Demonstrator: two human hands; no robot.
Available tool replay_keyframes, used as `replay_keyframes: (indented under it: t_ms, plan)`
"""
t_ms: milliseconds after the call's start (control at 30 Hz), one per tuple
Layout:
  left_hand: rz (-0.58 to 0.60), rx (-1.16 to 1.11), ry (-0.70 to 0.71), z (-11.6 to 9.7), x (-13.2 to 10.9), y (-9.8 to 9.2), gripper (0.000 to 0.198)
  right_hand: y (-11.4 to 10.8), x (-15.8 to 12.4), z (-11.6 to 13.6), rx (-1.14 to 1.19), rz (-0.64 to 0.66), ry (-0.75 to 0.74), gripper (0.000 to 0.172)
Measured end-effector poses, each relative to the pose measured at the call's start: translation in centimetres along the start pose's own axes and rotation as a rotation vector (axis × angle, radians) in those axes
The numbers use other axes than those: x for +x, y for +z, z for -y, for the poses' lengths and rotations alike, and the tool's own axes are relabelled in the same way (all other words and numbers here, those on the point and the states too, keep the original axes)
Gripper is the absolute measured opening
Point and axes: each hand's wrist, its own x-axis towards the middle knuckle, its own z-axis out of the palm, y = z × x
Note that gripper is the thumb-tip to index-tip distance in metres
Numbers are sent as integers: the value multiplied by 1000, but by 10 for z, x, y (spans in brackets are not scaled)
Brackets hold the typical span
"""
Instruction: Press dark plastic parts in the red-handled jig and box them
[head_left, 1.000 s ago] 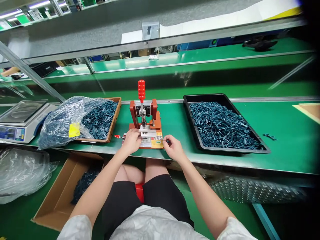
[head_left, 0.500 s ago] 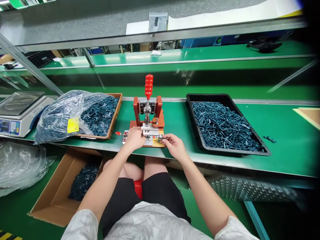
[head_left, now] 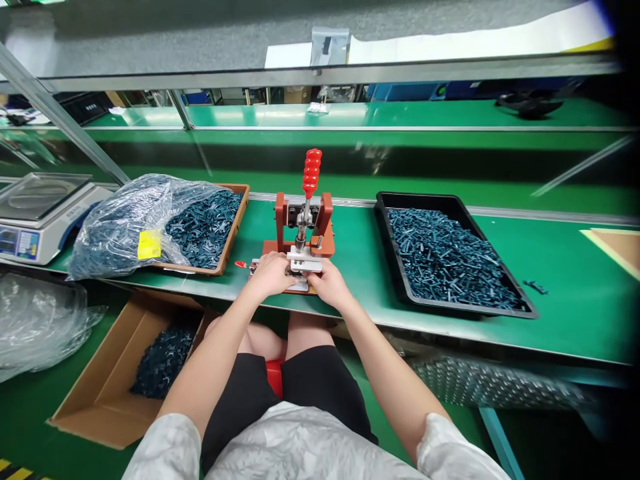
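Observation:
A small orange hand press (head_left: 304,230) with an upright red-handled lever (head_left: 311,171) stands at the near edge of the green bench. My left hand (head_left: 271,274) rests curled on the left of its white base plate. My right hand (head_left: 329,283) presses against the right front of the base, fingers bent toward the metal block under the ram. Whatever the fingers hold is hidden. A small red-tipped lever (head_left: 243,265) pokes out left of my left hand.
A black tray (head_left: 385,220) of dark blue plastic parts lies to the right. A brown tray (head_left: 239,217) with similar parts and a clear bag (head_left: 125,223) lies left, beside a weighing scale (head_left: 35,213). A cardboard box (head_left: 100,393) of parts sits on the floor.
My right hand has moved left from beside the press onto the front of its base. My left hand stays on the base. The view has drifted slightly.

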Motion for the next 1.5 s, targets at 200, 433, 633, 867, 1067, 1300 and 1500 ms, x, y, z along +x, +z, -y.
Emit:
replay_keyframes:
  t_ms: [200, 433, 633, 867, 1067, 1300, 1500]
  plan:
    - [11, 20, 20, 2, 1, -1, 25, 13, 6, -1, 32, 29, 11, 24]
    - [-36, 2, 0, 2, -2, 3, 24, 12, 2, -5, -62, -5, -25, 27]
    - [-109, -57, 62, 1, -11, 7, 20, 8, -1, -4, -168, -59, -95, 32]
    - [-789, -176, -166, 46, -57, 18, 39, 7, 1, -1, -121, 0, -78, 31]
    - [-648, -618, -226, 56, -19, 8, 68, 6, 1, -2, -87, -4, -74, 29]
    - [-327, -415, -85, 13, -5, 12, 78, 3, -1, -7, -56, -32, -35, 22]
    - [-472, -602, -80, 24, 4, 4, 70, -3, 5, -14, -27, 40, 164, 21]
